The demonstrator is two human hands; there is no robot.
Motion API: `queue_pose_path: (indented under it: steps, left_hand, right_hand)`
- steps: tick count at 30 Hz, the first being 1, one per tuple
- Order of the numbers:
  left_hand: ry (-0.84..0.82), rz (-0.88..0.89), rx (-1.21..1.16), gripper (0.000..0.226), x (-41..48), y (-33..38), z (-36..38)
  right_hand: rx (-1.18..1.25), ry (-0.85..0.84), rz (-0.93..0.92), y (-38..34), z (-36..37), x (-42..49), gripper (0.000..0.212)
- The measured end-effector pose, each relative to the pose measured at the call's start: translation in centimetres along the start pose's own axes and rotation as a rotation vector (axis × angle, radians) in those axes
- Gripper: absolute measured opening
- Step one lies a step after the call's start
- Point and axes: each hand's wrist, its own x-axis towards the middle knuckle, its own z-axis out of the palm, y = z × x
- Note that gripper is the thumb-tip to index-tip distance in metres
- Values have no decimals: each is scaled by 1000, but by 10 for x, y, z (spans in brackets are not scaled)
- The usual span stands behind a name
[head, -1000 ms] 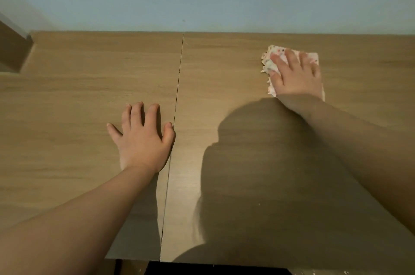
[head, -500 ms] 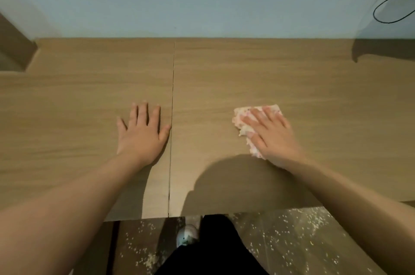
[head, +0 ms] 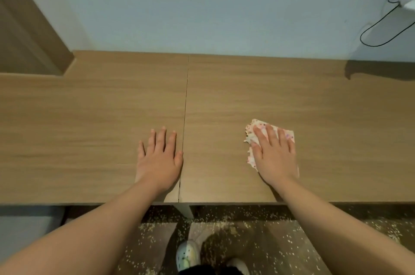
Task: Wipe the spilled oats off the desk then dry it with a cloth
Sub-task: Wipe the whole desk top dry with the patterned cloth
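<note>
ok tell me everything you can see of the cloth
The cloth is small, white with a pink speckled print, its left edge ragged. It lies flat on the wooden desk, right of the seam, towards the front edge. The right hand presses on it with straight fingers and hides most of it.
</note>
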Motion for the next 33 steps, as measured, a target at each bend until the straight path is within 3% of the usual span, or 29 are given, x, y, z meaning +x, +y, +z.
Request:
queue_pose_path:
  steps: [5, 8, 13, 15, 17, 19, 22, 24, 27, 29, 31, 33]
  left_hand:
    - [34, -236, -189, 68, 9, 41, -7]
    - [10, -348, -164, 71, 17, 66, -3]
    - [106, -388, -99, 73, 18, 76, 11]
    - [126, -394, -86, 74, 18, 76, 11]
    - [142, -391, -74, 75, 17, 77, 12]
    - [160, -391, -74, 75, 17, 76, 13]
    - [183, -395, -80, 75, 18, 75, 15]
    - [189, -403, -84, 75, 18, 75, 15]
    - [212, -411, -86, 74, 19, 75, 16]
    - [215, -411, -86, 74, 20, 75, 15]
    - [212, -414, -83, 74, 20, 75, 16]
    - [214, -420, -77, 74, 20, 76, 17]
  right_hand:
    - [-15, -54, 1, -7, -1, -1, 51]
    - [-44, -49, -56, -2, -1, 0, 52]
    - [-105, -121, -591, 3, 8, -58, 49]
    - [-156, -165, -686, 18, 6, -55, 45]
    - [-152, -129, -596, 31, -1, -31, 51]
    - [-77, -26, -387, 39, -1, 9, 64]
    - [-26, -18, -156, 31, -3, 45, 52]
    - [-32, -46, -267, 20, -2, 37, 53]
    - [-84, 22, -650, 14, 4, -6, 49]
    - [-97, -7, -742, 22, 4, 2, 47]
    - [-102, 7, -649, 38, 2, 47, 57]
    - [-65, 17, -312, 53, -2, 105, 56]
